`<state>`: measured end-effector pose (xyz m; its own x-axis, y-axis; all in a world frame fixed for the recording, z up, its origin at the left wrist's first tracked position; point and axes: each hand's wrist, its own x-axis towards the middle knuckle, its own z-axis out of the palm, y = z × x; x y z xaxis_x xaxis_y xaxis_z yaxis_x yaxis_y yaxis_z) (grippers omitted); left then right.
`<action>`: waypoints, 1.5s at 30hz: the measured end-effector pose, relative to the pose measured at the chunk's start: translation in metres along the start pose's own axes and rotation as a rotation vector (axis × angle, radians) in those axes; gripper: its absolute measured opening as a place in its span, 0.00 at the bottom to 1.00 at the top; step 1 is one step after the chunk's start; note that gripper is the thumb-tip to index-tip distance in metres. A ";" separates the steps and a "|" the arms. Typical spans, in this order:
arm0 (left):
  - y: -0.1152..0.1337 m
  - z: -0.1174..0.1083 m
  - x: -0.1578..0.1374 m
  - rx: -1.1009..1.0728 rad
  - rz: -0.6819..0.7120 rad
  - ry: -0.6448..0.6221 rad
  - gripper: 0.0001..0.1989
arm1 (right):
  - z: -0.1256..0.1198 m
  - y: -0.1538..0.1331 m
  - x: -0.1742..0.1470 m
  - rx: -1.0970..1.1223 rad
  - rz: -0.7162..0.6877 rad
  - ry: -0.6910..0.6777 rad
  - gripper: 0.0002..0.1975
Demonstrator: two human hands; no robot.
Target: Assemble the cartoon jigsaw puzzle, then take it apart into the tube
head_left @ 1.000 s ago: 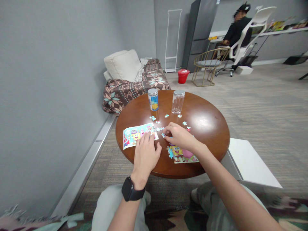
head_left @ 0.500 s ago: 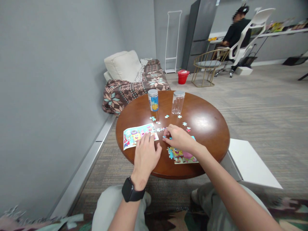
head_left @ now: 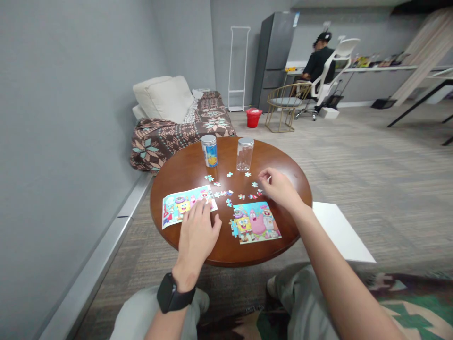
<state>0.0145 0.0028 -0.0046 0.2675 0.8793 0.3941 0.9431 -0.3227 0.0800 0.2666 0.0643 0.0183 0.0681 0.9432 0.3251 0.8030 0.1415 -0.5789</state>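
My left hand [head_left: 200, 229] lies flat, fingers spread, over the lower right part of a printed cartoon picture sheet [head_left: 170, 210]. My right hand [head_left: 281, 189] hovers above the table's right side, fingers loosely curled and nothing visible between them. Just left of its fingertips lies a loose jigsaw piece [head_left: 254, 184]. Below that hand sits a partly assembled jigsaw puzzle [head_left: 256, 222] with the same cartoon figures, its left edge uneven. Several more loose pieces are scattered between sheet, puzzle and jars, among them a blue piece [head_left: 229, 202] at the puzzle's upper left corner.
On the round wooden table [head_left: 184, 163] stand a blue-labelled jar [head_left: 210, 153] and a clear jar [head_left: 245, 157], both with silver lids. A white box [head_left: 339, 231] is beside the table at right. Behind are a covered sofa [head_left: 170, 127], a red bin [head_left: 253, 118] and a seated person [head_left: 318, 61].
My right hand has moved right and away from the puzzle's upper left corner, uncovering the puzzle and a blue piece there. My left hand stays on the sheet. The view has turned right.
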 end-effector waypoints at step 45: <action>-0.001 0.002 0.001 0.017 0.011 0.009 0.17 | 0.032 0.031 0.021 -0.109 -0.153 -0.137 0.14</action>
<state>0.0145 0.0050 -0.0059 0.2766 0.8725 0.4029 0.9432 -0.3268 0.0602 0.2737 0.0977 -0.0166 -0.1340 0.9463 0.2941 0.8574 0.2595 -0.4445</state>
